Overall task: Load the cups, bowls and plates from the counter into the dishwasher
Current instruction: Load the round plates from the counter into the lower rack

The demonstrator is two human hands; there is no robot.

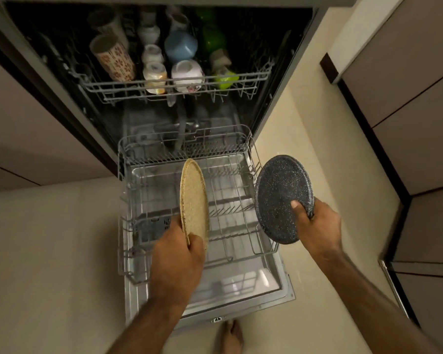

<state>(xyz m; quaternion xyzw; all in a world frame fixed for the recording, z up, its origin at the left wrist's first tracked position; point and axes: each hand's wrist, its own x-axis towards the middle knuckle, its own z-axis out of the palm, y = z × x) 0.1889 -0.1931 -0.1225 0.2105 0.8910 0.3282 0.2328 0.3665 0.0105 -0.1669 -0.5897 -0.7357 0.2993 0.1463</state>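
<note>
The tan plate (pixel 193 200) stands on edge in the left hand (pixel 177 254), its long axis running front to back over the middle of the empty lower rack (pixel 250 149), so it is the nearer of the two plates to the tines just right of it. That hand is closed on its near rim, thumb on the right face. The right hand (pixel 315 223) pinches the dark speckled plate (pixel 281 198), thumb on its face, held tilted above the rack's right edge.

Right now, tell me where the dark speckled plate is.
In the head view, the dark speckled plate is in the right hand, held beside the right edge of the pulled-out lower rack.
</note>
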